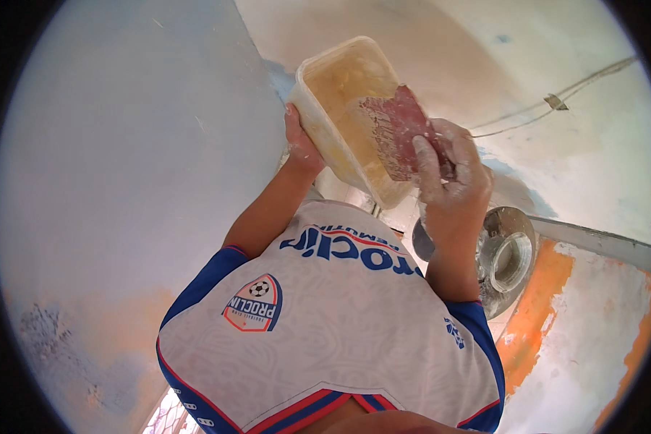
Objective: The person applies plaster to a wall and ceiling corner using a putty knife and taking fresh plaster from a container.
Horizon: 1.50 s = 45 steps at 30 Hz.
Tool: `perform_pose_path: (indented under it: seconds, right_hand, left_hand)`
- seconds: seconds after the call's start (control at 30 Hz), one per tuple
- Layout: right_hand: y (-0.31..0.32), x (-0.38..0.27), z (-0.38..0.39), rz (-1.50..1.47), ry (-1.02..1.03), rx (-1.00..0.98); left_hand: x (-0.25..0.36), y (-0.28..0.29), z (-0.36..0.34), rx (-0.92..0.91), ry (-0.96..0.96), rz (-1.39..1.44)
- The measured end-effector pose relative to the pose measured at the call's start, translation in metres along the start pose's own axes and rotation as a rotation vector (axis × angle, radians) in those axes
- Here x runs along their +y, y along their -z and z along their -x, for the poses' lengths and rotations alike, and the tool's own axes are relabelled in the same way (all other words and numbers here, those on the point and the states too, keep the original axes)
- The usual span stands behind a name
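My left hand [303, 142] is wrapped round the side of a pale rectangular plastic tub [330, 143], which is tilted in front of my chest. Yellowish-white residue coats the inside of the tub. In my right hand [457, 168], gripped between thumb and fingers, is a flat dark red spreader [410, 116]. Its edge towards the tub carries streaks of whitish paste and overlaps the tub's opening. White smears cover the fingers and back of my right hand. The fingers of my left hand behind the tub are hidden.
A bluish-grey wall [130, 159] fills the left side. Cables with a small box [555, 102] run across the patchy pale surface at upper right. Beyond my right forearm stands a round, paste-smeared container [512, 262]. Orange patches [535, 318] mark the surface at lower right.
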State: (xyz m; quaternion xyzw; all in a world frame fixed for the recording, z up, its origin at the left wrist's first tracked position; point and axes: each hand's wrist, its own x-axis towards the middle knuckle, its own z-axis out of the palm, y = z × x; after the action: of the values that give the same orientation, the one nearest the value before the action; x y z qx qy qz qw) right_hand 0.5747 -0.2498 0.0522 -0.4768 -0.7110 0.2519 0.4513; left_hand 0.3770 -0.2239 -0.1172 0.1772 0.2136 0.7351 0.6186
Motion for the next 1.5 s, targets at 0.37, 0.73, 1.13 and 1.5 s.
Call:
perform_pose_path:
  seconds: [0.37,0.73,1.13,1.5]
  right_hand:
    - [0.07,0.028,0.068,0.163,0.081,-0.061]
    - [0.095,0.038,0.103,0.209,0.128,0.057]
    - [0.097,0.021,0.091,-0.436,-0.26,0.259]
    - [0.003,0.034,0.012,-0.711,-0.054,0.346]
  left_hand:
    - [-0.083,-0.039,0.062,-0.296,-0.096,-0.018]
    - [-0.096,-0.086,0.094,-0.367,-0.116,-0.169]
    - [-0.063,-0.04,0.078,-0.066,0.179,0.015]
    - [0.039,0.051,0.016,0.082,0.257,0.114]
